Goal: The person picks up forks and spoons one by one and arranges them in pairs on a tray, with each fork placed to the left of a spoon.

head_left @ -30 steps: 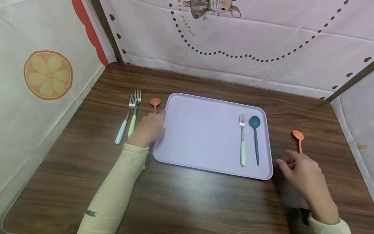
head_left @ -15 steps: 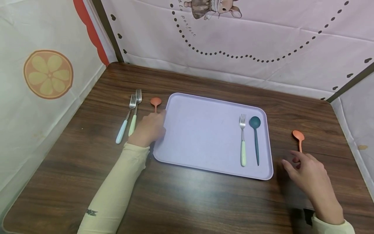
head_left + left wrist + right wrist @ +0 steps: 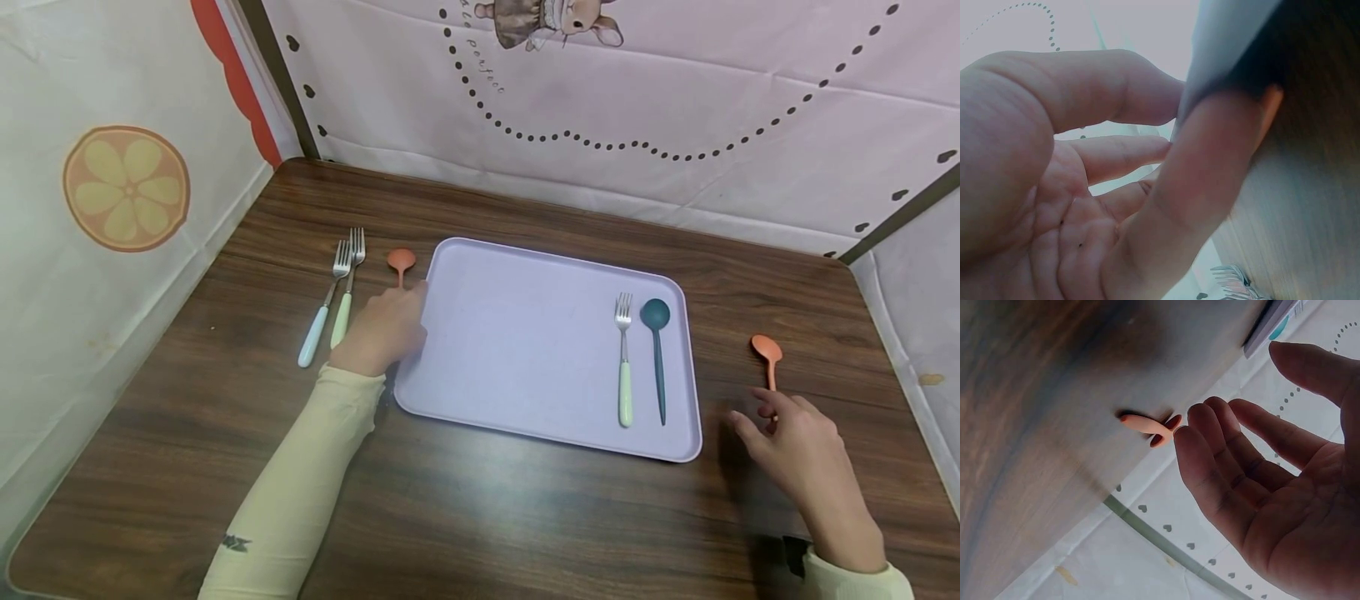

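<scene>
A lilac tray (image 3: pixel 517 350) lies on the table with a green-handled fork (image 3: pixel 625 367) and a dark teal spoon (image 3: pixel 657 350) near its right end. My left hand (image 3: pixel 384 329) pinches the tray's left rim between thumb and index finger, clearest in the left wrist view. Just beyond that hand lies an orange spoon (image 3: pixel 401 261), its handle hidden by the fingers. My right hand (image 3: pixel 802 446) hovers over the handle end of another orange spoon (image 3: pixel 767 350), fingers loosely bent and holding nothing. In the right wrist view, that spoon (image 3: pixel 1147 427) lies on the tabletop past the fingertips.
Left of my left hand lie a blue-handled fork (image 3: pixel 322 312) and a green-handled fork (image 3: pixel 348 287), side by side. The wooden table (image 3: pixel 525 525) meets printed cloth walls (image 3: pixel 645 92) at the back and sides.
My right hand has moved slightly right, away from the tray and nearer the right orange spoon's handle. The left hand stays at the tray's rim.
</scene>
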Motion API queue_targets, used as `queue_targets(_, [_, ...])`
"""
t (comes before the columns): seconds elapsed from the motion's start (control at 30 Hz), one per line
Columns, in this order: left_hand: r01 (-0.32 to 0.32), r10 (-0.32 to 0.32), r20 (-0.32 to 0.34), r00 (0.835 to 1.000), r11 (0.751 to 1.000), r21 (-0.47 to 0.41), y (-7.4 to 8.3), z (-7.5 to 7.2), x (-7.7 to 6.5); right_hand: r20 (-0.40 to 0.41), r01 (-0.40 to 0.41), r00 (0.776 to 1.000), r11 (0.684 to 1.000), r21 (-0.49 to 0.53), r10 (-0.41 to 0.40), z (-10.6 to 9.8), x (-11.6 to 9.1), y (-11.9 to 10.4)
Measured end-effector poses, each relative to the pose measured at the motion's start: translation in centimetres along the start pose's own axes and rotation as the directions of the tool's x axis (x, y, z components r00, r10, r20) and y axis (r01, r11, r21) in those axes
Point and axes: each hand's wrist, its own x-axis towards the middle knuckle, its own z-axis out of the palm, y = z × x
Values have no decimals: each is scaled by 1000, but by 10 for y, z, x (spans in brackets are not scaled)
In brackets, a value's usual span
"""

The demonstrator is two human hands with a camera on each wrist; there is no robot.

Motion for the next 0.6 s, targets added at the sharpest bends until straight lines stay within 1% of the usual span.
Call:
queue_targets(0.27, [-10,10,-9,1000,1000,2,0,0,-1,-20,-11,1000,1000,3,11,2,0,7])
queue_targets(0.43, [-3,3,-4,1000,1000,6,0,0,0,-16,-32,999,999,-3,32,2,2,10])
queue_targets(0.6, [2,-2,1,1000,1000,9,0,0,0,-29,-29,999,1000,2,29,2,3,12])
